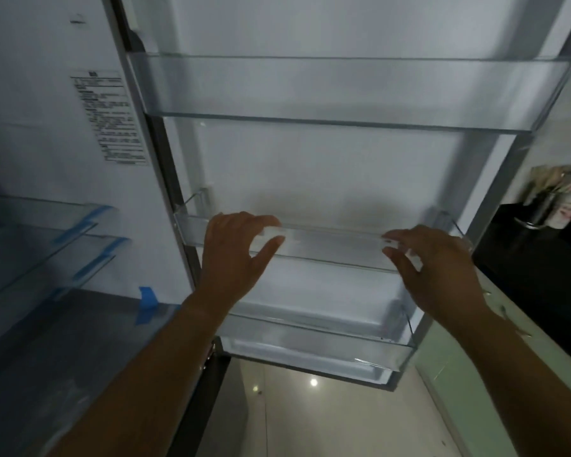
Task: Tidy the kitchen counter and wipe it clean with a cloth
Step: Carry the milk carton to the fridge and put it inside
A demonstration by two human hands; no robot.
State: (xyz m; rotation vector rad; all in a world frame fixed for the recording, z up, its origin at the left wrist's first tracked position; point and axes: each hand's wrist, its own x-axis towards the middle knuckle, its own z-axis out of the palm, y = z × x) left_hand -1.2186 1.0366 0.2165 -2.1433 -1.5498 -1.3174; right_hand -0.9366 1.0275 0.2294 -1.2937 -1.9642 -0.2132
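Three clear bins are counted on the open fridge door (343, 166): a top bin (310, 90) at 12 o'clock, a middle bin (330, 245) at centre and a bottom bin (310, 344) toward 6 o'clock. Two hands are seen. The middle bin's front wall is pinched by the left hand (234, 252) and the right hand (439, 262), fingers over the rim, thumbs beneath, though the contact is softened by blur. The dark kitchen counter (524, 255) lies at 3 o'clock, cut off by the frame edge. One metal utensil holder (541, 206) stands on it, its contents blurred. At 9 o'clock, taped glass shelves (47, 232) are cut off.
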